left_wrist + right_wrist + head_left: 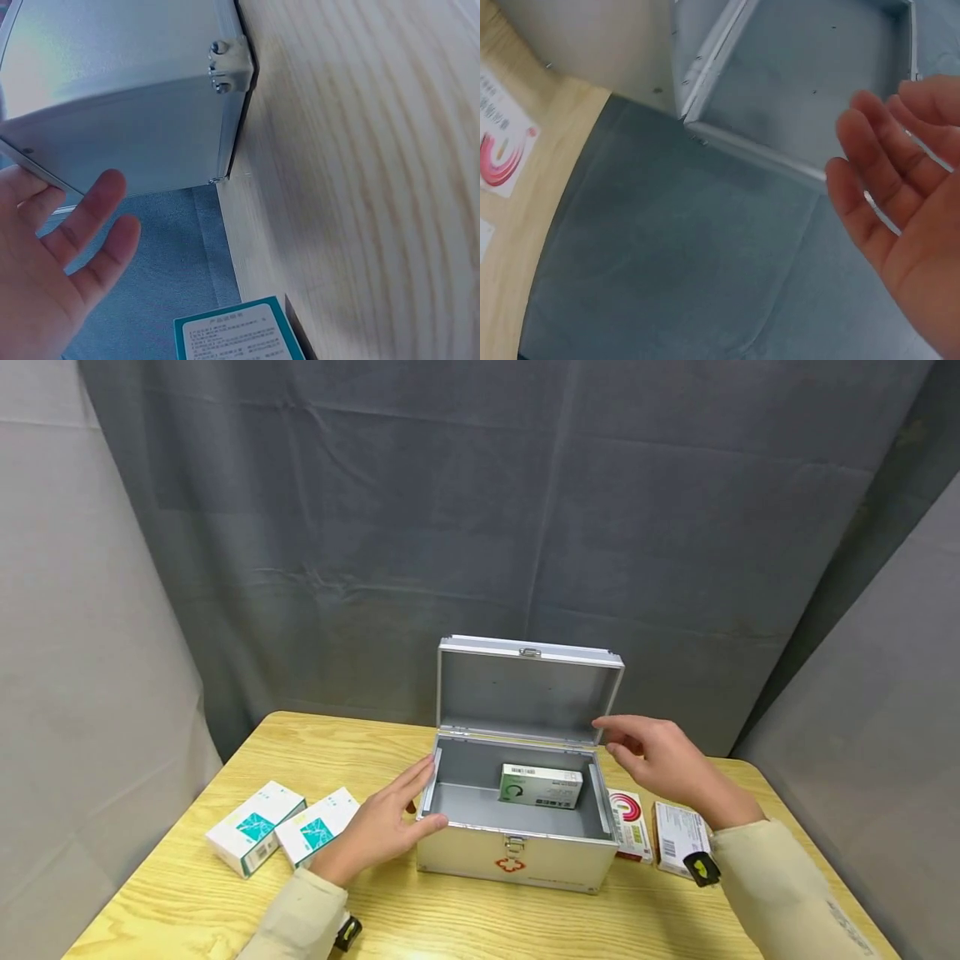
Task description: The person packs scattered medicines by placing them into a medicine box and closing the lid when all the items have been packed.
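A metal first-aid case (465,852) stands on the table, its lid (525,693) raised at the back. Inside it, towards the right, a green-and-white medicine box (542,787) rests on its edge. My left hand (386,818) lies along the case's left rim, its fingers extended and thumb over the front corner. In the left wrist view, the fingers (101,202) are beside the case's side wall. My right hand (660,760) is at the right side of the raised lid with loosely bent fingers. The right wrist view shows these fingers (870,165) overlapping the lid's edge, nothing held in them.
Two white-and-teal medicine boxes (255,827) (318,827) lie left of the case. To its right lie a box with a red ring design (632,827) and a white box with a barcode (678,835). Grey curtains (480,527) hang behind the wooden table (150,902).
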`<state>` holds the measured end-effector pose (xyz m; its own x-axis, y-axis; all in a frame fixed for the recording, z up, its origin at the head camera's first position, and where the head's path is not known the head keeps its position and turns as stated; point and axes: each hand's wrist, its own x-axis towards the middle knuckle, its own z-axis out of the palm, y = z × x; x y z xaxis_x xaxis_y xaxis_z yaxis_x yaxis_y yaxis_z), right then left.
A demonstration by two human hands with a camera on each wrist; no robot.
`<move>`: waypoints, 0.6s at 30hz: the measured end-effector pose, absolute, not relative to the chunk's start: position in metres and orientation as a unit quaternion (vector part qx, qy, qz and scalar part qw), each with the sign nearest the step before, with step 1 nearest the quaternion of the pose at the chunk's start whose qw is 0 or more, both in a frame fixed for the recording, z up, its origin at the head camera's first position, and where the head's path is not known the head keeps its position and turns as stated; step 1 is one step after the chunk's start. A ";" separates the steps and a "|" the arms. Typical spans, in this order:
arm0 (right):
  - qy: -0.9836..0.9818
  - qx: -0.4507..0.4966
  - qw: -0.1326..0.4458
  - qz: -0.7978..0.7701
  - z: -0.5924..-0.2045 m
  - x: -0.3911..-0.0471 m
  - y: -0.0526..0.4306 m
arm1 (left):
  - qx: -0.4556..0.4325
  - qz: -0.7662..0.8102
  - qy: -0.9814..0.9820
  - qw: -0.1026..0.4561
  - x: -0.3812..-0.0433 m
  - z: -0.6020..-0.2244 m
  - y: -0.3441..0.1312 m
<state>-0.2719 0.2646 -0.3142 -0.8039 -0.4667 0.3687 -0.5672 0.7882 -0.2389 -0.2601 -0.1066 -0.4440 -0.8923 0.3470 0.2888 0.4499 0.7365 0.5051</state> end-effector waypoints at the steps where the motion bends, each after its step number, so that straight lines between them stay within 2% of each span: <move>1: -0.935 0.273 0.148 0.174 -0.316 -0.270 0.267 | -0.214 -0.296 -0.927 0.087 -0.260 -0.444 -0.107; 11: -0.936 0.229 0.185 0.195 -0.340 -0.260 0.292 | -0.208 -0.313 -0.924 0.068 -0.260 -0.446 -0.106; 18: -0.946 0.201 0.168 0.189 -0.361 -0.267 0.304 | -0.211 -0.308 -0.924 0.079 -0.260 -0.444 -0.106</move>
<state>-0.2671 0.3044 -0.3614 -0.8624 -0.3168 0.3948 -0.4440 0.8479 -0.2898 -0.2603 -0.1058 -0.4443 -0.8986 0.3411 0.2760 0.4384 0.7216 0.5359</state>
